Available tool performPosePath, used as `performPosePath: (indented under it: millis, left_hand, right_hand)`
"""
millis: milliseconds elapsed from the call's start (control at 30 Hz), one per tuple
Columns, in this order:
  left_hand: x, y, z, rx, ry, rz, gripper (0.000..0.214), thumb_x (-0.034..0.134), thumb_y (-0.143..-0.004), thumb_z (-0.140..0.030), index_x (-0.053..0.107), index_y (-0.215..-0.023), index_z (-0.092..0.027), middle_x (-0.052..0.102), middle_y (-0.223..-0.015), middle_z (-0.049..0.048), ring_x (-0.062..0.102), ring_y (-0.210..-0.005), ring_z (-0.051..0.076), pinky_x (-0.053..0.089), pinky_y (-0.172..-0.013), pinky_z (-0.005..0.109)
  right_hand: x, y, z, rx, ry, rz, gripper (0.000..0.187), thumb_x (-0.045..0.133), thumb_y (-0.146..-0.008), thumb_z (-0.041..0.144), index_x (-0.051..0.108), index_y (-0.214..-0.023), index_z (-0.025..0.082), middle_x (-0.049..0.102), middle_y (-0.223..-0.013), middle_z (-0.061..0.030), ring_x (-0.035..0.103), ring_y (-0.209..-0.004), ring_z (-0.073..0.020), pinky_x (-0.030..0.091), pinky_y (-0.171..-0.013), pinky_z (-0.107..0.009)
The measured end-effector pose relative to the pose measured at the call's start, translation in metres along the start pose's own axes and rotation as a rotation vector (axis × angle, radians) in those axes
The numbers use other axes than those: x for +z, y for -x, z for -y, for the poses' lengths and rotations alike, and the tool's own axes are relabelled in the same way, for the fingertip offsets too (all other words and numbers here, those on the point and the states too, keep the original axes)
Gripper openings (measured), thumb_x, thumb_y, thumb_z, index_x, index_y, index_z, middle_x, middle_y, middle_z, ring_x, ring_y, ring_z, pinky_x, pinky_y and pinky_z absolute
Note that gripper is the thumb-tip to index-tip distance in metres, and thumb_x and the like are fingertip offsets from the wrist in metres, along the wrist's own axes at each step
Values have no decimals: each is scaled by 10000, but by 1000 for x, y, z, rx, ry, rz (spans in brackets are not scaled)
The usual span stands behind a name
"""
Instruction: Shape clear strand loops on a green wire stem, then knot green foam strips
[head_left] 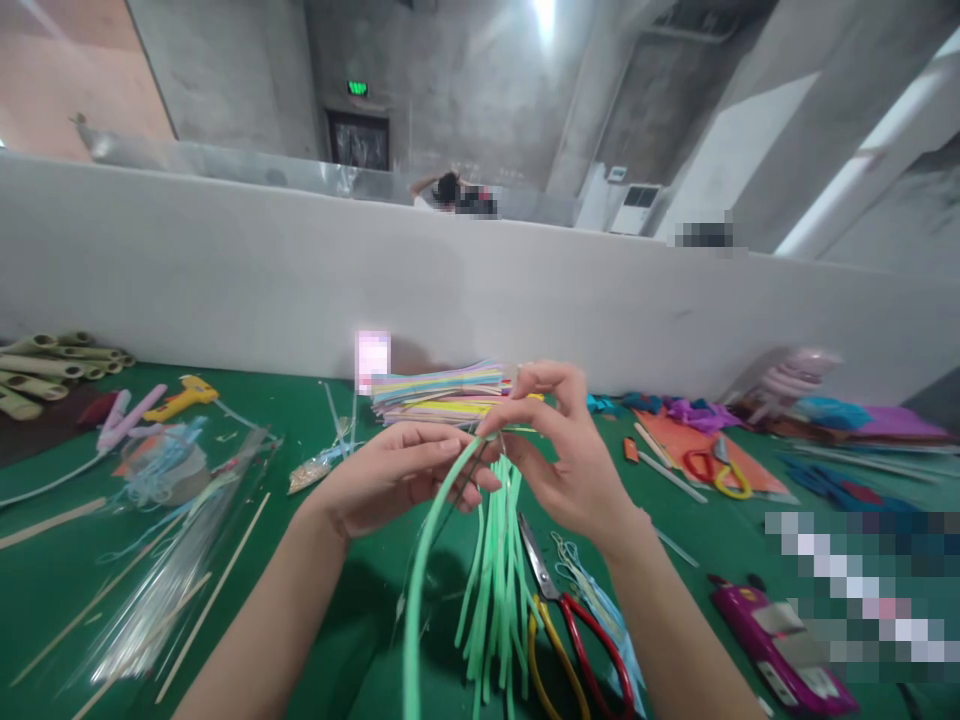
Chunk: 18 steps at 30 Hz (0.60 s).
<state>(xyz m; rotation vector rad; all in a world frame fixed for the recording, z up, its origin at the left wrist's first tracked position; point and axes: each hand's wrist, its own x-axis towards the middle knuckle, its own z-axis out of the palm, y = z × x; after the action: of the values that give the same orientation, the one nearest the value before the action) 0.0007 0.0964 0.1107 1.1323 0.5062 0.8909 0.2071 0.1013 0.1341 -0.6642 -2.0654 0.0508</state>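
Note:
My left hand [420, 465] and my right hand [551, 450] meet in front of me, above the table. Between their thumbs and fingers they pinch the upper end of a long, bendy light green strip [420, 580], which curves down toward me. A bunch of similar green strips [495, 590] hangs or lies just below my fingers; whether my hands also grip it is hidden. To its right lie scissors [551, 590] with one red and one yellow handle, blades pointing away from me. Blue and cream cords [600, 590] are beside the scissors.
Coloured strips [442, 390] lie behind my hands. At left are bamboo tubes [45, 365], a yellow glue gun [182, 397] and clear-wrapped sticks [165, 580]. Second scissors [721, 470] and a magenta device [780, 640] sit at right. A white partition [225, 270] borders the green table [352, 630].

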Motion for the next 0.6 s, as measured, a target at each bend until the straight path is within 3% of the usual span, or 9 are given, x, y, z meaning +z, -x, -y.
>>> performPosePath:
  millis: [167,300,500,600]
  left_hand:
    - [4,-6,11,8,121,-19,199,846,-798,-365,753,-850,-197,682,-744,-6,633,-597,68,526,-556,162]
    - [2,-7,11,-24,120,-22,340,862,-755,-455,752,-926,-182,677,-788,13,660,-590,103,541,-511,198]
    - [2,-3,4,15,30,-111,265,915,-699,-309,759,-867,-177,631,-720,-23,608,-585,66,509,-530,160]
    - [6,-4,4,56,-45,-150,206,904,-708,-276,744,-779,-168,645,-664,-18,628,-581,91,532,-565,199]
  right_hand:
    - [4,4,-5,40,-207,39,155,608,-949,158,667,-975,299,464,-1120,-47,509,-1186,-256,450,-1042,-492]
    - [11,7,-11,64,-286,5,193,612,-946,135,677,-987,312,452,-1141,-40,487,-1227,-228,430,-1077,-438]
    - [17,12,-16,136,-319,-3,184,664,-932,161,716,-972,333,481,-1173,-37,512,-1251,-227,441,-1083,-443]
    - [20,14,-21,160,-340,14,177,674,-937,209,745,-1011,353,482,-1338,-40,478,-1353,-246,415,-1126,-479]
